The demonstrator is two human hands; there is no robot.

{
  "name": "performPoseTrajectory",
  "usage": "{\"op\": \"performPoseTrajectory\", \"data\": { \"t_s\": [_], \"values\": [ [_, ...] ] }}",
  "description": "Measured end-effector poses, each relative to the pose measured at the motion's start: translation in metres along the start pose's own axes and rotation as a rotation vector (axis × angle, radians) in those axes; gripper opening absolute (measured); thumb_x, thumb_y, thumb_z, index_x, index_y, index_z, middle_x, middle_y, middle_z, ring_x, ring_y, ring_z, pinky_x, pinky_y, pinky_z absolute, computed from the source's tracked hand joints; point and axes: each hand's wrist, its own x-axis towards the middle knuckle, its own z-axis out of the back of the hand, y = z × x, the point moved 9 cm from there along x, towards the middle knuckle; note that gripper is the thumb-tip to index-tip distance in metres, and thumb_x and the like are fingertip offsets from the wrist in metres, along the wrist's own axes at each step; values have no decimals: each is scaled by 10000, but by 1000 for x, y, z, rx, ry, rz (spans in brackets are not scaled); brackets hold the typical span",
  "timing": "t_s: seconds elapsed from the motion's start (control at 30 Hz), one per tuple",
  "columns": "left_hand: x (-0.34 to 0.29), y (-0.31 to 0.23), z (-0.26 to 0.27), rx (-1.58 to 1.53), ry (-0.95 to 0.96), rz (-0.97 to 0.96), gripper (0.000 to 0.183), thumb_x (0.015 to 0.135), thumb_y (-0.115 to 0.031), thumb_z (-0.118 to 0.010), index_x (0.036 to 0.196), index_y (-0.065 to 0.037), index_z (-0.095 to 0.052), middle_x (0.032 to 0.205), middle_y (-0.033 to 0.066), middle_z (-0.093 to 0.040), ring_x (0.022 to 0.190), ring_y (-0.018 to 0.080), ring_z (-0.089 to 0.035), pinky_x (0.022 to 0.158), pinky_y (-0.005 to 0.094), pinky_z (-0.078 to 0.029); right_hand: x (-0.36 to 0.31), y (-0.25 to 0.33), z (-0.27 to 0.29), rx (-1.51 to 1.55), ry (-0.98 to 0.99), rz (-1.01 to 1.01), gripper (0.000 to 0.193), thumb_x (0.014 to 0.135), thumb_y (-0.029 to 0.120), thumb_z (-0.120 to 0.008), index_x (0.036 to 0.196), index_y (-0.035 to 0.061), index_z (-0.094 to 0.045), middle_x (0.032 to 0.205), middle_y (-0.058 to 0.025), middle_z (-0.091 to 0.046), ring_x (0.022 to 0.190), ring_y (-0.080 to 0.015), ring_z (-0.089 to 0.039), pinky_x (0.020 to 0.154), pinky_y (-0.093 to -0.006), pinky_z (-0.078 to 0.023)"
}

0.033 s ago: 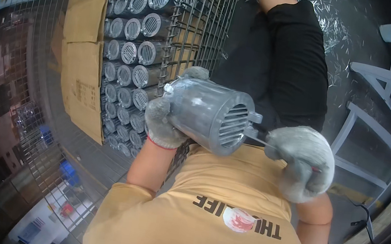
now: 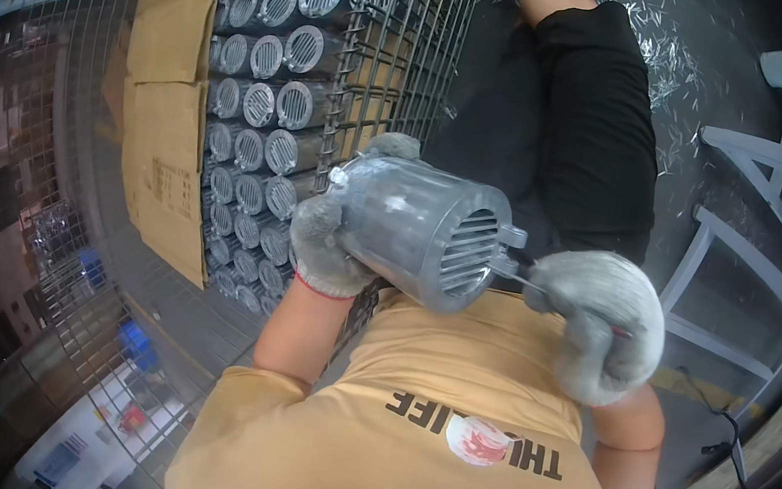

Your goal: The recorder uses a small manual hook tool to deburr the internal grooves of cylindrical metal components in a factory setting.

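Note:
My left hand [image 2: 325,245], in a grey-white work glove with a red cuff edge, is wrapped round the rear of a grey metal cylindrical housing [image 2: 399,226]. The housing lies on its side above my lap, its slotted grille end turned to the right. Small tabs stick out from the rim of that end. My right hand [image 2: 602,322], gloved too, is closed on a thin metal tool [image 2: 520,278]. The tool's narrow shaft reaches to the rim beside the lower tab. Its handle is hidden in my fist, so its exact kind does not show.
On the left, a wire mesh cage [image 2: 407,34] holds several rows of similar slotted cylinders [image 2: 304,49], with cardboard [image 2: 165,99] along one side. Thin metal shavings [image 2: 665,68] litter the floor beyond my legs. Grey metal frames [image 2: 751,268] and a dark cable [image 2: 735,448] are at the right.
My right hand has shifted slightly left toward the housing, with the thin tool still in it. My left hand and the housing stay almost in place.

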Motion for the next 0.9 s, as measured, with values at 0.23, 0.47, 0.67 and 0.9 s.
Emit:
{"op": "performPoseTrajectory", "data": {
  "t_s": [0.23, 0.47, 0.67, 0.9],
  "values": [
    [-4, -3, 7, -5, -7, -46, 979, 636, -490, -771, 1395, 15, -416, 1271, 189, -603, 1156, 311, -638, 1010, 428, -553, -12, -11, 3, 314, -144, 34, 351, 1040, 370, -583, 1040, 32, -678, 893, -112, -704, 783, -280, -680, 741, -415, -584],
    [-5, -10, 8, 37, -59, -9, 981, 630, -444, -773, 1418, 10, -405, 1280, 189, -599, 1184, 318, -623, 1043, 432, -526, -13, -7, 3, -74, 44, -162, 215, 1019, 218, -597, 1034, 20, -681, 904, -138, -702, 820, -298, -686, 766, -408, -571],
    [-5, -12, 8, 86, -12, -19, 996, 624, -377, -794, 1445, 16, -390, 1289, 174, -602, 1188, 301, -622, 1043, 429, -526, -6, -6, 0, -55, 137, -113, 237, 846, 5, -592, 1054, 4, -705, 921, -144, -722, 835, -306, -703, 781, -393, -566],
    [-5, -11, 3, 54, 21, 24, 1009, 610, -340, -819, 1446, 23, -386, 1290, 166, -607, 1159, 294, -642, 1017, 413, -548, -9, -4, -1, 14, 166, -115, 427, 708, 16, -706, 1131, 65, -732, 1023, -122, -722, 936, -305, -709, 866, -398, -550]
  ]
}}
